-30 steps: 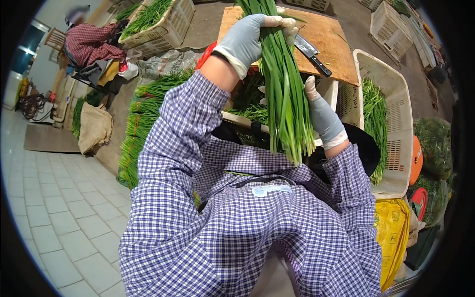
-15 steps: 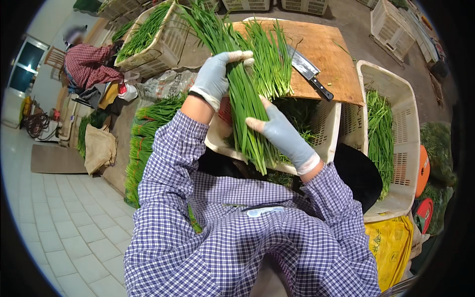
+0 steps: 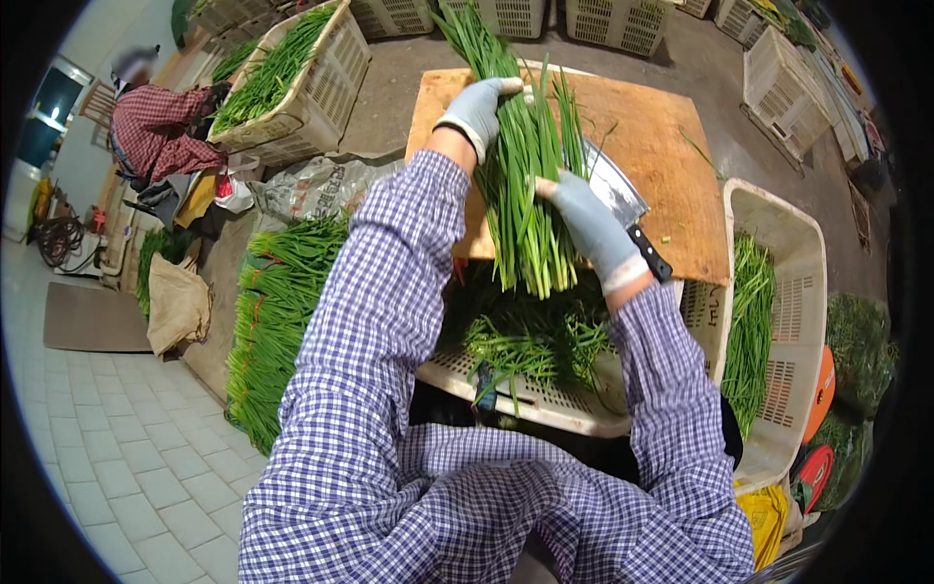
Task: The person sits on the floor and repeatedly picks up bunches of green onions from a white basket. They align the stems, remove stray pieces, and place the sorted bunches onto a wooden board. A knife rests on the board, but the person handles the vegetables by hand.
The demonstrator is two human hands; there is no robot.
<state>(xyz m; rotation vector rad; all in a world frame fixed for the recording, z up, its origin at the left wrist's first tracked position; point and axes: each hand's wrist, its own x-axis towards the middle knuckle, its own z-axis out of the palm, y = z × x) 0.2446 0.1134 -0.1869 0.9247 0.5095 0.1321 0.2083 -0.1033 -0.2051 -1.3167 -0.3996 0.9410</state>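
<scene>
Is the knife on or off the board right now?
On: the knife lies broad side up on the wooden board, beside the right hand.

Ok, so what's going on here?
A gloved person handles a bunch of long green leaves over the near edge of a wooden board, the left hand gripping it higher up, the right hand against its side lower down. A knife lies on the board, and loose greens lie in the crate below.

1. Bunch of greens (image 3: pixel 520 204): long, narrow, deep-green blades, paler at their lower ends.
2. It slants over the wooden board (image 3: pixel 671 146), pale ends (those nearest the body) past its near edge.
</scene>
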